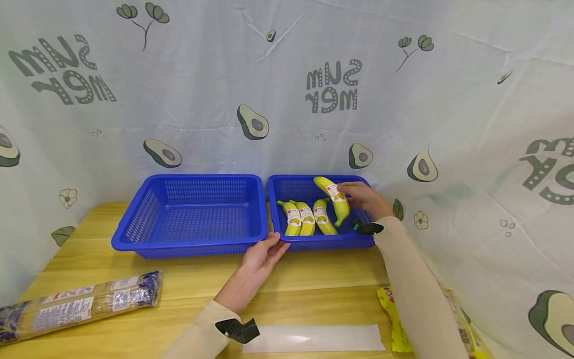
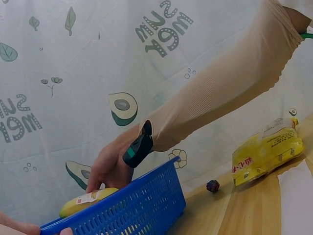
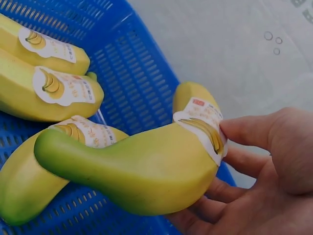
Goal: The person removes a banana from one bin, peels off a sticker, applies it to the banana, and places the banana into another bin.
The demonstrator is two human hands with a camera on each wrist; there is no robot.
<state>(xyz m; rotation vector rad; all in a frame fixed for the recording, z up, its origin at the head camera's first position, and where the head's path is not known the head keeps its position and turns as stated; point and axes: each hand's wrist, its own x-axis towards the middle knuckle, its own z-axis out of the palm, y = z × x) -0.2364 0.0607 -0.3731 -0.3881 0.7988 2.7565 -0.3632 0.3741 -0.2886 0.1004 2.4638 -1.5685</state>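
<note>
My right hand (image 1: 360,197) holds a labelled yellow banana (image 1: 333,196) just above the right blue basket (image 1: 358,242); the fingers curl under it and the thumb lies on its label (image 3: 203,125). Three more labelled bananas (image 1: 307,220) lie side by side on that basket's floor. My left hand (image 1: 264,253) rests with straight fingers on the near rim where the two baskets meet. In the left wrist view the right hand (image 2: 110,169) and its banana (image 2: 85,200) show over the basket wall (image 2: 132,208).
The left blue basket (image 1: 134,239) stands beside the right one and holds nothing. A long packet of noodles (image 1: 76,304) lies near left on the wooden table (image 1: 314,279). A clear plastic sheet (image 1: 314,338) and yellow packets (image 1: 394,319) lie near right. A printed cloth hangs behind.
</note>
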